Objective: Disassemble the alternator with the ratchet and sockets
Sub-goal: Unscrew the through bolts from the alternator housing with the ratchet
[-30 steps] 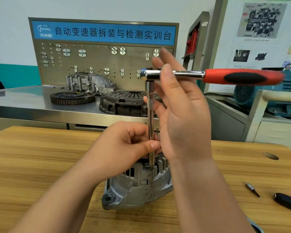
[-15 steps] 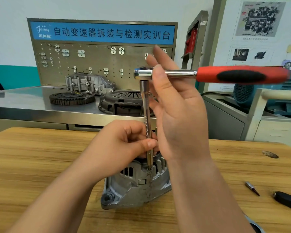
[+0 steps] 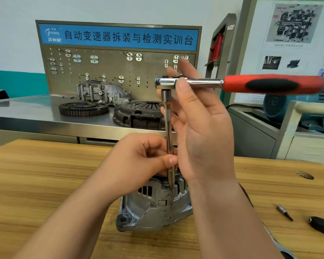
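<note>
Both hands crowd the space above the alternator (image 3: 153, 208), which stands on the wooden tabletop (image 3: 45, 174). The left hand (image 3: 138, 159) pinches the upright extension bar (image 3: 168, 128) low down, and the right hand (image 3: 204, 131) is spread just beside it. The ratchet (image 3: 251, 85) handle juts level to the right from the bar's top, barring the air there. Bare wood lies open to the left. On the right, a small bit (image 3: 284, 212) and a black tool (image 3: 322, 228) lie well apart from the alternator, with room between.
</note>
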Demonstrator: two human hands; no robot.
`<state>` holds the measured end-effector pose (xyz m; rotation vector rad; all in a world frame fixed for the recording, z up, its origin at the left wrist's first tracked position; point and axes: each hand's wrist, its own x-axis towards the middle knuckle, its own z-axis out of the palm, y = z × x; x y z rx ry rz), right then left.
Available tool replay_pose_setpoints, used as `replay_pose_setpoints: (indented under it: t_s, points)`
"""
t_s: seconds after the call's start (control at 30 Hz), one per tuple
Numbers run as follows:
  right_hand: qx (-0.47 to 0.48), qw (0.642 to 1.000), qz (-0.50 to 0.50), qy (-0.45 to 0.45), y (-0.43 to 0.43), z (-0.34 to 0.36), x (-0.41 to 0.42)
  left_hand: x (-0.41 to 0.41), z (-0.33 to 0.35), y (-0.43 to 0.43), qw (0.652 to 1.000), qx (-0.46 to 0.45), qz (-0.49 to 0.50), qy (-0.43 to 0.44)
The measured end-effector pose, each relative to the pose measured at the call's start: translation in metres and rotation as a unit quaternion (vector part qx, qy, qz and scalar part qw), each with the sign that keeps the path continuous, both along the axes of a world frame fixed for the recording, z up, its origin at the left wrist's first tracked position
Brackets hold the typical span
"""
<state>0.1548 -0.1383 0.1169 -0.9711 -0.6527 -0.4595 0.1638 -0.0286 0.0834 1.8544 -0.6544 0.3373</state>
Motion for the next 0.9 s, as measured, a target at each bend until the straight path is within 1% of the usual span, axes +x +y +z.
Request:
replay_pose_setpoints:
  t_s: [0.07,0.13,0.27,0.33,0.43,0.47,0.53,0.63,0.73,0.8,0.9]
  points:
    - [0.007,1.0,0.006,-0.02,0.0018,-0.0002,0.0001,0.0013,0.0007,0.0004,1.0,0.007,-0.001,-0.005]
    - [0.025,0.999,0.036,-0.028,0.0006,0.0002,0.0,0.0017,0.0005,0.002,1.0,0.015,-0.012,-0.011]
    - [0.039,0.995,0.082,0.028,-0.006,0.0018,0.0006,-0.0036,0.0019,0.0023,0.998,0.051,-0.029,-0.027]
    - [0.026,0.997,0.063,0.021,-0.0068,0.0017,0.0007,-0.0048,0.0027,0.0008,0.999,0.041,-0.029,-0.022]
    - [-0.01,0.999,0.002,-0.03,-0.0038,0.0022,-0.0007,-0.0056,0.0038,-0.0029,1.0,0.02,-0.004,0.0]
    - [-0.013,0.999,-0.007,-0.046,-0.0026,0.0022,-0.0009,-0.0049,0.0037,-0.0033,1.0,0.025,0.006,-0.002]
    - [-0.002,0.998,0.01,-0.057,-0.0017,0.0029,-0.0013,-0.0032,0.0025,-0.0036,0.999,0.036,0.018,-0.014]
    - [0.016,0.997,0.065,-0.036,-0.0039,0.0021,-0.0014,-0.0036,0.0031,0.0,0.999,0.048,0.004,-0.019]
    - [0.014,0.995,0.1,0.016,-0.0069,0.0023,-0.0016,-0.0071,0.0059,0.0013,0.998,0.047,-0.04,0.013]
    - [0.011,0.996,0.088,0.03,-0.0063,0.0023,-0.002,-0.0063,0.0058,0.001,0.998,0.032,-0.04,0.022]
    - [-0.024,0.999,0.03,0.0,-0.003,0.0021,-0.0025,-0.0037,0.0038,-0.0018,1.0,0.008,-0.002,0.012]
